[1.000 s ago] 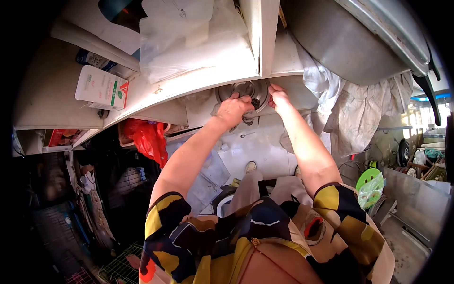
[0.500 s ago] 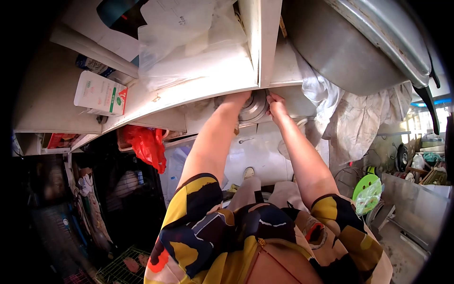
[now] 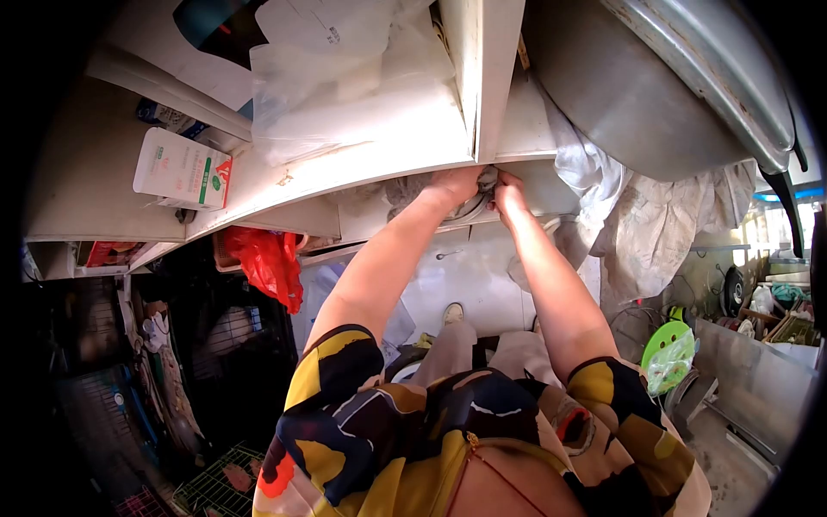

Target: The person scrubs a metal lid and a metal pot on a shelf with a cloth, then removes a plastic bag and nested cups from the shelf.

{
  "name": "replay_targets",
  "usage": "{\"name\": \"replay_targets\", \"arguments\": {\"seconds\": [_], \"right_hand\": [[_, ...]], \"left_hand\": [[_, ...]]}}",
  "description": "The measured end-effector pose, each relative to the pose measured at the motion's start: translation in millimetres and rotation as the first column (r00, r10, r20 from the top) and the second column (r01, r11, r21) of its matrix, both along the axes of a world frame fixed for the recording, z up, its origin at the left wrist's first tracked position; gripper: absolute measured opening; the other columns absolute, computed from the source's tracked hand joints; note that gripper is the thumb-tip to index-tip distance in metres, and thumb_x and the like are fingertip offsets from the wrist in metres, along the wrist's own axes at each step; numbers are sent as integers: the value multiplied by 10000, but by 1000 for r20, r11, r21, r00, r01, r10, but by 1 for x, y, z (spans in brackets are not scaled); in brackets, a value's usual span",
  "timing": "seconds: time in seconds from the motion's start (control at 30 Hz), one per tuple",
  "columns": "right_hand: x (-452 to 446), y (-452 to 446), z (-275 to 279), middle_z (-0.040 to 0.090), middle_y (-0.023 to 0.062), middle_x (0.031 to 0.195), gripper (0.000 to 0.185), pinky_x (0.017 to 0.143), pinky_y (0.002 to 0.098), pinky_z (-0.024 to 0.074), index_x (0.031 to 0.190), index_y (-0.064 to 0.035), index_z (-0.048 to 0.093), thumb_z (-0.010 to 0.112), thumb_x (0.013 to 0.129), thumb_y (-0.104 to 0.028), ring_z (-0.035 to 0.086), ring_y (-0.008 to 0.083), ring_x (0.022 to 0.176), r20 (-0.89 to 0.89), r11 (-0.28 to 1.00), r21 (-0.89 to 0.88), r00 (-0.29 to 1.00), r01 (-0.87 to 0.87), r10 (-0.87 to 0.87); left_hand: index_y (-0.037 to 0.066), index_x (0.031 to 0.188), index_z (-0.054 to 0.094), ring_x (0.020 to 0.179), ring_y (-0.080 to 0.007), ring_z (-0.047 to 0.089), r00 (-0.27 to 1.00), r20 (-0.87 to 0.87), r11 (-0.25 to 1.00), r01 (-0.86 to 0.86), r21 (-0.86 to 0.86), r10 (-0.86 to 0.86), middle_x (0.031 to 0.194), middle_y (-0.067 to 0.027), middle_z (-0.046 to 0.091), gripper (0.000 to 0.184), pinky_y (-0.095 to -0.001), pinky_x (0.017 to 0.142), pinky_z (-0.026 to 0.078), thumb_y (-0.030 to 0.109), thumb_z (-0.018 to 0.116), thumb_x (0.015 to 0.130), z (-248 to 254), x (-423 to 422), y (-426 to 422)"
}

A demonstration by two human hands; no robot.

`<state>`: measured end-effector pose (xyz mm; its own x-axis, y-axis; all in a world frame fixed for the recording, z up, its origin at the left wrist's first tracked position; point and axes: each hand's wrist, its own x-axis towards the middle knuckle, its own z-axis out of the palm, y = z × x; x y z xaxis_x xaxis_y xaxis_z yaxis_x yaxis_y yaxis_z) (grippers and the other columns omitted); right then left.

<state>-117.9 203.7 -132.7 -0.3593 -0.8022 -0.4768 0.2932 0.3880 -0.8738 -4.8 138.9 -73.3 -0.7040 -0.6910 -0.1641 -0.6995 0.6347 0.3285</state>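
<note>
White shelf, far side: metal dish under its edge, at your hands.
Your right hand pinches its rim; left hand fingers hidden, can't tell grip. Dish not yet set down; amount done unclear.

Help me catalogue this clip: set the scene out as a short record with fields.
left hand: at a round silvery metal dish, partly hidden by the white shelf edge; grip unclear
right hand: by the dish's right side; grip unclear
upper left: white carton with green and red print, crumpled translucent plastic sheeting
upper right: large rounded grey metal vessel, pale crumpled cloth hanging below it
left, under the shelf: bright red plastic bag
lower right: round bright-green plastic item
</note>
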Motion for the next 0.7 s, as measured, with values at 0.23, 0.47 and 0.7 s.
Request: {"name": "replay_targets", "arguments": {"seconds": [0.23,0.47,0.7], "right_hand": [[3,1,0,582,15,737,253,434,250,442,1141,-102,595,466,935,-171,488,97,513,-98,997,80,995,10,-2],[4,3,12,593,12,839,334,449,260,466,1245,-100,529,505,921,-175,504,101,540,-129,996,88,992,1,10],[-1,2,9,583,18,847,320,464,277,489,1221,-88,534,510,919,-191,504,108,541,-17,995,99,1000,-2,4]], "left_hand": [[58,1207,521,1189,-322,445,897,-182,912,-411,-13,402,1258,-158,504,381,-387,1014,337,174,490,845,9,23,-39],[56,1212,515,1190,-326,440,923,-193,939,-342,-21,332,1257,-161,504,387,-392,1009,340,206,485,856,10,58,-36],[54,1201,522,1139,-335,479,895,-261,926,-377,-11,362,1215,-167,537,383,-410,972,374,238,470,868,-3,0,-29]]}}
